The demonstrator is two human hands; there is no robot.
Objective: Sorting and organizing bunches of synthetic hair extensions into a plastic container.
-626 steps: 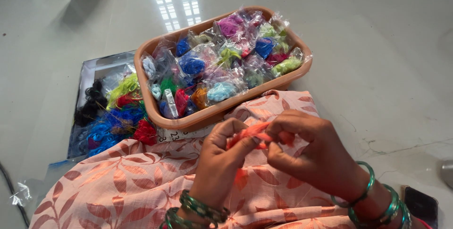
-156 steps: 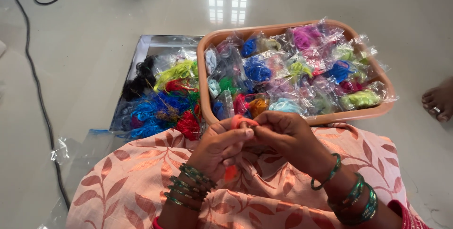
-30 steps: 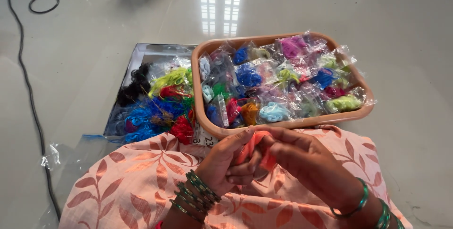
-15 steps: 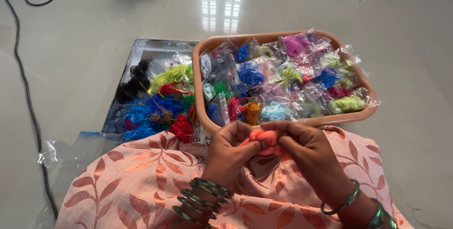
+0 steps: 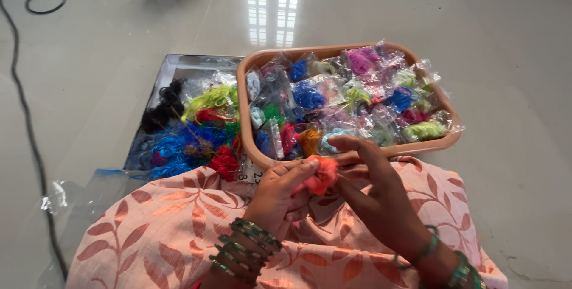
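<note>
The loose orange thread bundle (image 5: pixel 322 176) could slip or snag and tangle, I judge, since only fingertips pinch it and its strands look fluffy and free. It sits between both hands above the lap cloth (image 5: pixel 179 235), just in front of the tray of bagged threads (image 5: pixel 351 157); the left hand (image 5: pixel 280 196) grips it from below, the right hand (image 5: pixel 372 190) pinches its top with fingers spread
</note>
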